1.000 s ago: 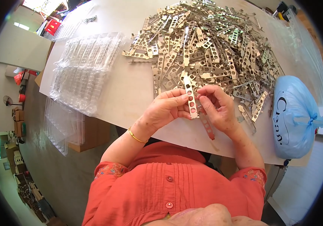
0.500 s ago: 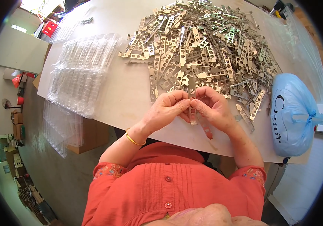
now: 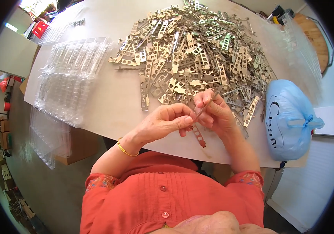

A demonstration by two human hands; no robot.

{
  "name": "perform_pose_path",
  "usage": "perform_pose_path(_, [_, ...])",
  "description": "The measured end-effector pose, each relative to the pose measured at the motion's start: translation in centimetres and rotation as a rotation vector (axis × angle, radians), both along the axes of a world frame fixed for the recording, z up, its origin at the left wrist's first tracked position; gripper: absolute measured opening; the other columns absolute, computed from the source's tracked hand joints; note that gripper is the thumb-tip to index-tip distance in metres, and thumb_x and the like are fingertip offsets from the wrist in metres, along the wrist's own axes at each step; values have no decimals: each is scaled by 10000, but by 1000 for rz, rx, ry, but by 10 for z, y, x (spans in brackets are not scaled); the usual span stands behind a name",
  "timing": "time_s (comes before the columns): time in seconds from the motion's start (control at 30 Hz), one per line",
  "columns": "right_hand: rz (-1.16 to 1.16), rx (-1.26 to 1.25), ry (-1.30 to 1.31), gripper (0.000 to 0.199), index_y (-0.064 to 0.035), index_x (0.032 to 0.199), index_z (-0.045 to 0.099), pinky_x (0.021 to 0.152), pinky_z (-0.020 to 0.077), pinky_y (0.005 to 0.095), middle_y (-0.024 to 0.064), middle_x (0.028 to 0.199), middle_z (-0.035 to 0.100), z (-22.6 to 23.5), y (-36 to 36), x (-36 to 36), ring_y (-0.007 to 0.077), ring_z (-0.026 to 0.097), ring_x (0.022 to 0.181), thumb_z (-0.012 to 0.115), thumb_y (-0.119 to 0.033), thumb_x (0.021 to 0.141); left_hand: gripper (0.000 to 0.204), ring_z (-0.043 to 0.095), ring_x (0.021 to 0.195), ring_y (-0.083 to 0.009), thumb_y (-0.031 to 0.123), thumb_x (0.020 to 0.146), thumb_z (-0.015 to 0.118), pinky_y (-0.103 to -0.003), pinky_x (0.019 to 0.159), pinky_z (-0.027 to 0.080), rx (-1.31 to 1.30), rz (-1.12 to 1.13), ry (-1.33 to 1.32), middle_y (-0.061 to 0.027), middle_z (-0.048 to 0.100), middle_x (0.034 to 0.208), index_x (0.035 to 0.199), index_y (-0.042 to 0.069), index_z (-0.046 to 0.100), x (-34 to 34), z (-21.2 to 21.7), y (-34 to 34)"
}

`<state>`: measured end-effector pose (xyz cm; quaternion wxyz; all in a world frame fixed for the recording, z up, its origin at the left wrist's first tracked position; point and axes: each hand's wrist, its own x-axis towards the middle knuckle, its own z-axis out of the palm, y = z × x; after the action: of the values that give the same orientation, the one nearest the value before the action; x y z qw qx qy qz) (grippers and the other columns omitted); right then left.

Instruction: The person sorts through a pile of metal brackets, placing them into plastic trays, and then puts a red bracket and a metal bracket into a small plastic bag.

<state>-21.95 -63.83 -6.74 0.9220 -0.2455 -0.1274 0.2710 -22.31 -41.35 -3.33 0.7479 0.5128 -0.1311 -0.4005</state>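
Observation:
My left hand (image 3: 163, 124) and my right hand (image 3: 215, 113) meet above the near edge of the white table (image 3: 108, 101). Together they pinch a thin perforated metal strip (image 3: 199, 134), seen nearly edge-on, its lower end pointing toward me. My left thumb and forefinger grip its middle; my right fingers hold its upper part. A gold bangle (image 3: 124, 148) circles my left wrist. Just beyond my hands lies a large heap of similar metal strips (image 3: 198, 54) with round holes.
Stacks of clear plastic blister trays (image 3: 71, 78) lie on the table's left, more hang off its edge (image 3: 44, 136). A blue knotted plastic bag (image 3: 287, 117) sits at the right. More clear trays (image 3: 295, 50) lie at the far right.
The strip faced me flat and upright a second ago; now it is turned edge-on and tilted. My hands have stayed in the same spot near the table's edge.

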Motion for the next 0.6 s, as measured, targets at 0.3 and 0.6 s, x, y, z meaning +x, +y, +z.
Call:
perform_pose_path(0.3, [73,260,-143,71,-97,1016,566,642,544,323,102,1019,582,-11,-1,5,199,612,724,610,-144,988,271,547,786,-56,265,985,657,-222,707,472,-43,-51,-40,2,635,923,1068,9,625,-7,16,-7])
perform_pose_path(0.6, [113,204,-206,120,-76,1023,588,665,560,281,132,1019,584,-11,-7,7,188,640,740,660,-138,949,272,578,817,-73,222,978,668,-232,736,500,42,-76,-66,-16,626,914,1090,-19,612,-6,17,-11])
